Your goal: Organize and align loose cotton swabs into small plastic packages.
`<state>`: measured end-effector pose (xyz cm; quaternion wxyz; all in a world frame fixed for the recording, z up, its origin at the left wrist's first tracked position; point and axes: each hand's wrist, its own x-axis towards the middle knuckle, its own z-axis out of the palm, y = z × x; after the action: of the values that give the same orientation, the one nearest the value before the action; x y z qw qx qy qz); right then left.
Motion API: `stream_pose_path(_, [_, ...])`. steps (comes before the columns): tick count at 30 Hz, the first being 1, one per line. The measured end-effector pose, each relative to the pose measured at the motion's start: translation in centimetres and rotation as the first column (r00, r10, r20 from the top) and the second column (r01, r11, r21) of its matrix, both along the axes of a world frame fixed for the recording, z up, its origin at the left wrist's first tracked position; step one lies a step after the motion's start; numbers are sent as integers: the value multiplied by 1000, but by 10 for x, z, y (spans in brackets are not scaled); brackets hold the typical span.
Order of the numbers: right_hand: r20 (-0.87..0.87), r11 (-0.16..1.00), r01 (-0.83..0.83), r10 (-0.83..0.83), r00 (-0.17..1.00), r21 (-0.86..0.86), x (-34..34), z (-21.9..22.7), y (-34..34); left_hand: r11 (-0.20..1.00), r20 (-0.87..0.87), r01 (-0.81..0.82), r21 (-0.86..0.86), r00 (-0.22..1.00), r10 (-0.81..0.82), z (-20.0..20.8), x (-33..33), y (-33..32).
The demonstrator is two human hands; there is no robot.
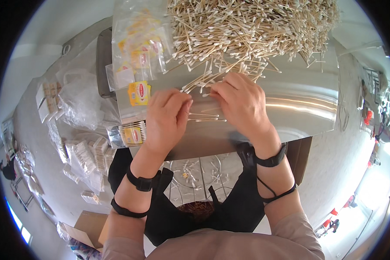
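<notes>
A large heap of wooden-stemmed cotton swabs [251,30] with white tips covers the far part of the shiny metal table [299,95]. At the heap's near edge, my right hand [242,106] has its fingers pinched on swabs, their stems partly hidden. My left hand [167,119] is to its left, fingers curled closed, with a few swabs [206,116] sticking out to the right from it. Beside my left wrist lies a clear pack of cotton swabs [133,133] with a yellow label. Small yellow-and-red cards [139,93] lie just beyond my left hand.
Clear plastic bags [138,39] with yellow cards lie at the table's far left. A grey bin [105,63] stands beside them. Bagged swab bundles [84,158] and an open cardboard box [89,225] are on the floor at left. Scattered swabs lie below the table.
</notes>
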<state>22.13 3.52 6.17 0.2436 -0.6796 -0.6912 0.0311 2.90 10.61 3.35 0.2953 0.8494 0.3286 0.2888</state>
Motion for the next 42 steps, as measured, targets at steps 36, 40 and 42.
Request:
stream_pose_path(36, [16,931,345,-346,938,-117,26,-8,-6,999,-76,12,-32,997,-15,-4,-1,12])
stream_pose_path(40, [-22,934,341,-345,939,-104,22,-5,-5,990,-73,85,-108,993,-93,3,-4,6])
stream_pose_path(42, [-40,940,331,-335,941,-89,22,-4,-5,977,-72,161,-138,982,-172,5,-5,5])
